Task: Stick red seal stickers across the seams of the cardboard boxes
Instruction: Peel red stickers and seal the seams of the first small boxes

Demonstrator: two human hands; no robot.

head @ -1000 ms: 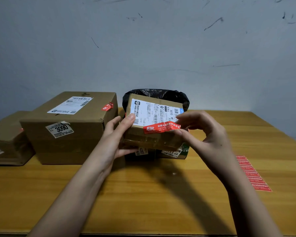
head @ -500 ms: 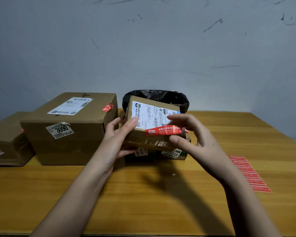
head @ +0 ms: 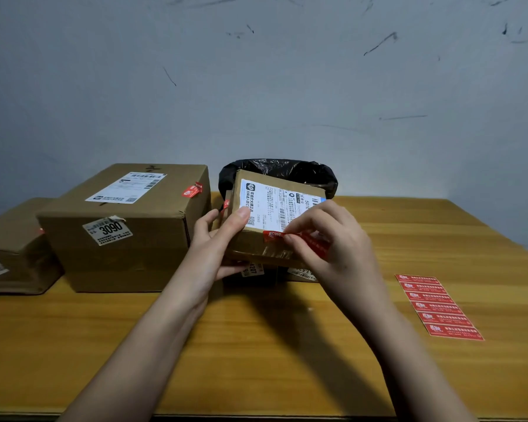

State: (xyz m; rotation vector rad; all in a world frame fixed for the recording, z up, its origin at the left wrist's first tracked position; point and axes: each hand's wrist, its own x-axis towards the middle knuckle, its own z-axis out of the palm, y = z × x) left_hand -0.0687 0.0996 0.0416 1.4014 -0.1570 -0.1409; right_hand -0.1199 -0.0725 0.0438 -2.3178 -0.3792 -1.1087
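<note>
A small cardboard box [head: 256, 248] with a white shipping label is held tilted above another box at the table's middle. My left hand [head: 217, 239] grips its left side, thumb on the top face. A red seal sticker [head: 272, 236] lies along the box's front top edge. My right hand [head: 326, 239] covers the sticker's right part, its fingers bent down onto it. A sheet of several red stickers [head: 438, 306] lies on the table to the right.
A large box [head: 134, 239] marked 3090, with a red sticker on its top right edge, stands at the left. Another box [head: 9, 254] sits at the far left. A black-bagged bin [head: 287, 172] is behind the held box. The wooden table [head: 256, 345] meets a grey wall.
My right hand has come down over the sticker, which now lies on the box's front edge. The box is tilted a bit more toward me. My left hand keeps its hold.
</note>
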